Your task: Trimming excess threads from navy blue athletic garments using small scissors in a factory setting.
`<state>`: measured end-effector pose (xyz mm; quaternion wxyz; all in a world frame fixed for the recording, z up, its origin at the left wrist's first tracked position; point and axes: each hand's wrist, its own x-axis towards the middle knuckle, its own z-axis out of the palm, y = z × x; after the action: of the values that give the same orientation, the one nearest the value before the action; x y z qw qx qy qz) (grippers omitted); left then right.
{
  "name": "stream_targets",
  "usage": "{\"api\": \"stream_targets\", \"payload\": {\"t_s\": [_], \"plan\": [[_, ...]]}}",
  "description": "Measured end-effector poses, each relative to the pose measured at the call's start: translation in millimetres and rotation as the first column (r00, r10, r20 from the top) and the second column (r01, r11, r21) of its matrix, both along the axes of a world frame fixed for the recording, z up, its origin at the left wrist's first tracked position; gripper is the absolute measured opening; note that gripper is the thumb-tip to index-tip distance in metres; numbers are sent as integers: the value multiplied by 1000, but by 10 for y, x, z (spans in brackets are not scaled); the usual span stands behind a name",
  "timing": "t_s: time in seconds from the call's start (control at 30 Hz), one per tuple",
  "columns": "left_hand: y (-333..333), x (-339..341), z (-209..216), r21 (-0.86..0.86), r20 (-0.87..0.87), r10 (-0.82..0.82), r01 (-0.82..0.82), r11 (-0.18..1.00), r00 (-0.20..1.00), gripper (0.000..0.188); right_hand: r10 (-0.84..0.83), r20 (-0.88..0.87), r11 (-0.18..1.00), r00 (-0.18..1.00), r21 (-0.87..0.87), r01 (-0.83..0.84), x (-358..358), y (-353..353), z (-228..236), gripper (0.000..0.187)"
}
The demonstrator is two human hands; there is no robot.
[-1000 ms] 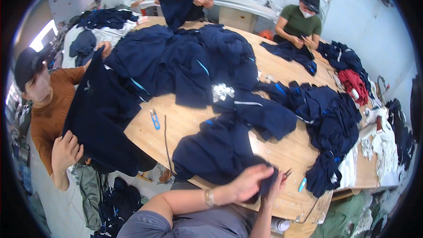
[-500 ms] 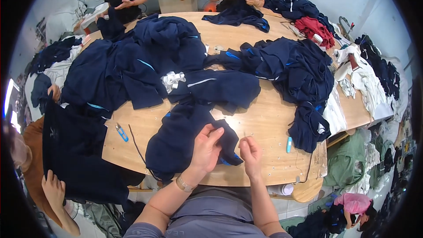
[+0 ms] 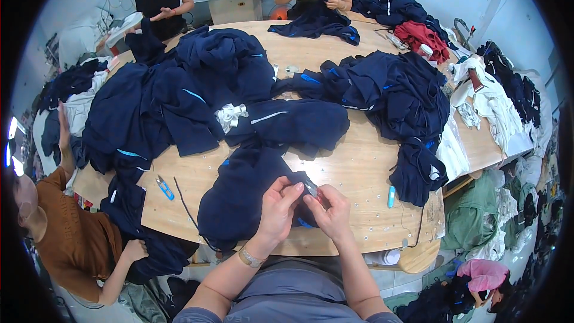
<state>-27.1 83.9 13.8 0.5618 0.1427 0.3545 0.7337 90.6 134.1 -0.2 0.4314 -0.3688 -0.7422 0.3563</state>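
A navy garment lies bunched on the table in front of me. My left hand is closed on its raised edge, thumb and fingers pinching the cloth. In my right hand is a small pair of thread snips, gripped with the metal blades pointing up and left against the cloth beside my left fingertips. A bit of red shows between my right fingers. Part of the garment is hidden behind both hands.
Navy garments are heaped at the left and right of the table. Blue-handled snips lie left, a light-blue small tool right. Co-workers handle cloth at the far side; one in brown sits close at my left.
My right hand has moved in toward the left, bringing the snips to the garment's edge. The co-worker at left has lowered the dark garment and stretched an arm toward the far-left pile.
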Motion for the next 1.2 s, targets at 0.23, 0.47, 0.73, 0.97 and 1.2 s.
{"api": "stream_targets", "payload": {"t_s": [0.23,0.47,0.73,0.97,1.2], "plan": [[-24,4,-5,41,-43,-6,8,999,999,20,-35,81,994,996,105,27,37,-1,43,32],[-38,-5,-14,65,-93,-9,15,998,996,19,-28,111,992,993,126,14,53,-19,88,34],[-56,1,2,60,-158,-11,21,998,987,18,29,32,999,999,-34,-28,104,-27,-7,31],[-379,65,-87,-113,-486,-459,468,877,743,10,-92,-680,791,727,-493,-362,190,222,-391,23],[-674,-166,115,-389,-790,-613,769,508,5,19,-103,-57,878,993,-475,64,148,557,-1145,28]]}}
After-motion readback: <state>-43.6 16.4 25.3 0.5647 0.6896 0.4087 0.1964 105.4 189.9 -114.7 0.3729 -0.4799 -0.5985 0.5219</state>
